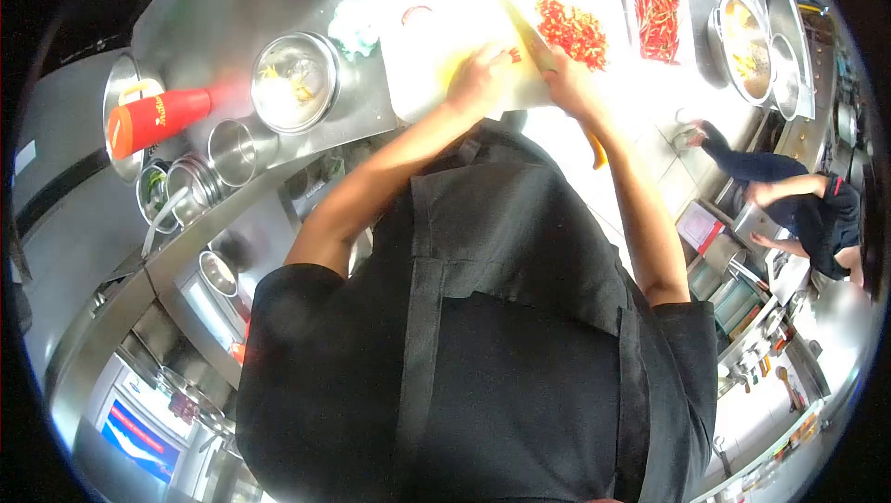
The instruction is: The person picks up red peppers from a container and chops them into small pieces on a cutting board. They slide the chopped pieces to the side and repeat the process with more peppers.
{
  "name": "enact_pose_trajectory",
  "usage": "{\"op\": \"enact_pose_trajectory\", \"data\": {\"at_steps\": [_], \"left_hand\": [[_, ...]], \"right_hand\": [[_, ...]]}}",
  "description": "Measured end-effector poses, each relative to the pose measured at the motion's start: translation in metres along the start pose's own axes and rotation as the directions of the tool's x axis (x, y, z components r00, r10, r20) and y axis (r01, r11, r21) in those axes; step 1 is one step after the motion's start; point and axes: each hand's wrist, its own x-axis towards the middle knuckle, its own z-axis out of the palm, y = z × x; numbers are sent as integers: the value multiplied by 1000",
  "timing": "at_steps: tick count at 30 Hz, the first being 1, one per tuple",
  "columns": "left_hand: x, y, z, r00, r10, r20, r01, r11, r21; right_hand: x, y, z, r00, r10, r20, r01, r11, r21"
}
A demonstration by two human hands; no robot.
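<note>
My right hand is wrapped around a kitchen knife, whose blade points away from me over a white cutting board. The knife's yellow handle end shows below my wrist. On the board, just left of the blade, my left hand has its fingers drawn together on red chili, a bit of which shows at the fingertips. A heap of chopped red chili lies to the right of the knife. Glare washes out much of the board, and a thin red piece lies at its left.
Whole red chilies fill a tray on the right, beside a metal bowl of yellowish food. Left of the board stand a steel bowl, a crumpled pale bag and a red flask. Another person is at the right.
</note>
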Motion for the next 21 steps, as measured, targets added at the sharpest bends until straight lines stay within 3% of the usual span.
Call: {"op": "enact_pose_trajectory", "data": {"at_steps": [1, 2, 4, 6, 8, 10, 14, 16, 18, 21], "left_hand": [[0, 3, -4, 1000, 26, 0, -26, 999, -35], [1, 2, -5, 1000, 23, -5, -23, 999, -34], [5, -2, -6, 989, -72, 133, 78, 996, -41], [14, -1, -2, 982, -113, 149, 122, 991, -50], [19, 2, 1, 973, -152, 174, 165, 984, -61], [23, 4, 4, 994, -53, 92, 53, 999, 2], [21, 2, 7, 989, -88, 121, 85, 996, 29], [24, -3, 9, 990, -38, 137, 29, 998, 63], [22, -4, 11, 986, -56, 159, 49, 998, 49], [20, -6, 13, 987, -61, 146, 59, 998, 22]], "right_hand": [[-7, 4, -5, 999, 36, 24, -37, 998, 52], [-13, 12, -5, 996, -45, -79, 48, 998, 46], [-16, 17, -4, 995, -44, -89, 42, 999, -22], [-22, 14, -4, 994, -44, -97, 35, 995, -91], [-36, -7, -8, 985, -130, -112, 122, 989, -78], [-48, -21, -20, 990, -127, -68, 118, 985, -124], [-65, -13, -16, 977, -197, -88, 182, 971, -154], [-54, -9, -6, 969, -219, -113, 197, 964, -178], [-29, -10, 5, 980, -181, -78, 180, 983, -26], [-30, -15, -5, 982, -171, -77, 166, 984, -70]]}}
